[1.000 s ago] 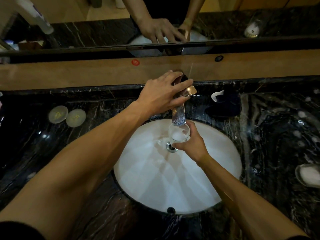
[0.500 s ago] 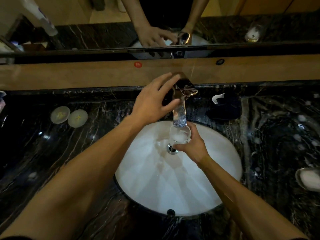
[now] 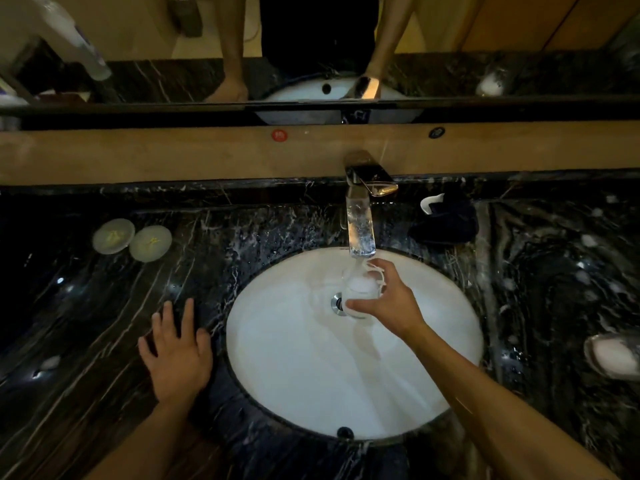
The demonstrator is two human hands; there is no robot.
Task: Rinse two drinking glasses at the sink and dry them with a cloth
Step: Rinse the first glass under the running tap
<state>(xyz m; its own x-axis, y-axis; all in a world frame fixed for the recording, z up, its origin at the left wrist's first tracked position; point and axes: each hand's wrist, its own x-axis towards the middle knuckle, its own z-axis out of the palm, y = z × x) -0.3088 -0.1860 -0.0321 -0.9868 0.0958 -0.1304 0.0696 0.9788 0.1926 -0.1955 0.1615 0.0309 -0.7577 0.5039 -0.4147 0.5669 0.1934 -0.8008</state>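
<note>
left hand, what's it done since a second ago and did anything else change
The left hand let go of the faucet handle and came back down to rest flat on the black marble counter, left of the basin. Water now overflows the glass. The right hand still holds the glass under the spout; the dark cloth has not moved.

Black marble counter (image 3: 86, 341), white veins, wet and speckled with droplets around the basin. White oval sink (image 3: 311, 375) set into it, overflow hole at the near edge. Chrome tap (image 3: 362, 216) stands at the back rim. Two pale round discs (image 3: 132, 239) lie side by side, touching, on the far left. Dark cloth (image 3: 446, 220) bunched just right of the tap, a white tag showing. Left hand (image 3: 176, 355) rests flat on the counter, fingers spread, just beside the sink's left rim. A blurred, pale object (image 3: 613, 356) sits far right.
</note>
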